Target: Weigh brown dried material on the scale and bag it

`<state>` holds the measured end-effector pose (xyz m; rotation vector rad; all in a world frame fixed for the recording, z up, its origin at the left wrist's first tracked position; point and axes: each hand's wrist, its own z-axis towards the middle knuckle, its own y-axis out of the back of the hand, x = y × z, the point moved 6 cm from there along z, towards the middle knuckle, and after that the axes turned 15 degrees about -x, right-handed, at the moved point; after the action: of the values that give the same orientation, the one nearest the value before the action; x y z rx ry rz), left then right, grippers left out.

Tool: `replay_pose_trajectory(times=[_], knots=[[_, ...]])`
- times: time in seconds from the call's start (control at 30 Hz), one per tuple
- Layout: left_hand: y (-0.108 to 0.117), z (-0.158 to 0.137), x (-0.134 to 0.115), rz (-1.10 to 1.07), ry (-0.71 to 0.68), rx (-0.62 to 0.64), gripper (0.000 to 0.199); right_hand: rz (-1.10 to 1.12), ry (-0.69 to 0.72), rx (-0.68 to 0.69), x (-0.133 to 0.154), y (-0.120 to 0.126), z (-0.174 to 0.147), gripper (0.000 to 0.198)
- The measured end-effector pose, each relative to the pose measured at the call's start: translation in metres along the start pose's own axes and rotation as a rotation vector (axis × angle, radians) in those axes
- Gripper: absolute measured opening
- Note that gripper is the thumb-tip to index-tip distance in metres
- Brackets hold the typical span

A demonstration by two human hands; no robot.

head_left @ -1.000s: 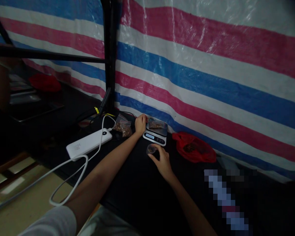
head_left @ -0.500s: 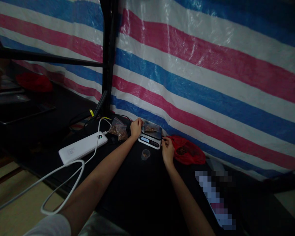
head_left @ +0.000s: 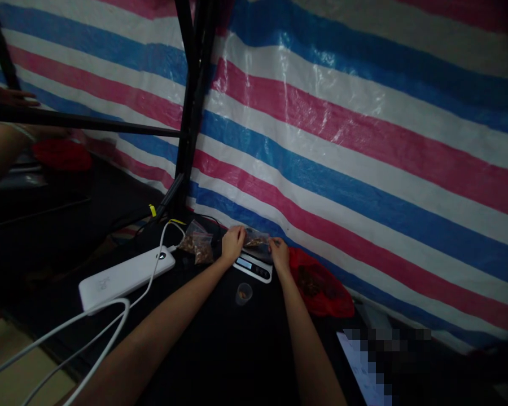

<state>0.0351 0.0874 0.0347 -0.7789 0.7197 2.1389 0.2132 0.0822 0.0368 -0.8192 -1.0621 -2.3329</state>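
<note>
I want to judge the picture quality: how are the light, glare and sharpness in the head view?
Head view: dim overall, the black table nearly swallows detail; glare streaks shine on the striped tarp; both hands and the small bag look soft; one patch at lower right is pixelated.

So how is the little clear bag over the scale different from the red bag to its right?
The small clear bag is see-through and held up between the left hand and right hand over the scale; the red bag is opaque, lies slumped on the dark table and no hand holds it. The red bag is far larger. Both hold brownish bits.
</note>
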Motion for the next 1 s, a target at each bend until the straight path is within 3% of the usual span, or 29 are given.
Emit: replay_pose_trajectory(times=[0.17, 0.33, 0.47, 0.57, 0.83, 1.0], knots=[[0.006, 0.002, -0.008, -0.123, -0.050, -0.074, 0.029, -0.208, 0.217, -0.059, 0.042, 0.017, -0.009, 0.022], [-0.002, 0.003, 0.000, -0.245, 0.005, -0.040, 0.044, -0.203, 0.384, -0.040, 0.076, 0.019, -0.008, 0.020], [-0.014, 0.002, 0.009, -0.279, 0.017, 0.024, 0.041, -0.126, 0.463, -0.026, 0.088, 0.013, -0.007, 0.017], [-0.018, 0.000, 0.008, -0.214, -0.056, 0.053, 0.040, -0.062, 0.458, 0.014, 0.090, 0.009, -0.009, 0.014], [0.002, -0.003, -0.007, -0.088, -0.182, -0.135, 0.030, 0.057, 0.340, 0.200, 0.076, 0.000, -0.007, 0.013], [0.004, -0.004, -0.011, -0.107, -0.185, -0.142, 0.032, -0.075, 0.269, 0.119, 0.075, 0.007, -0.003, 0.011]])
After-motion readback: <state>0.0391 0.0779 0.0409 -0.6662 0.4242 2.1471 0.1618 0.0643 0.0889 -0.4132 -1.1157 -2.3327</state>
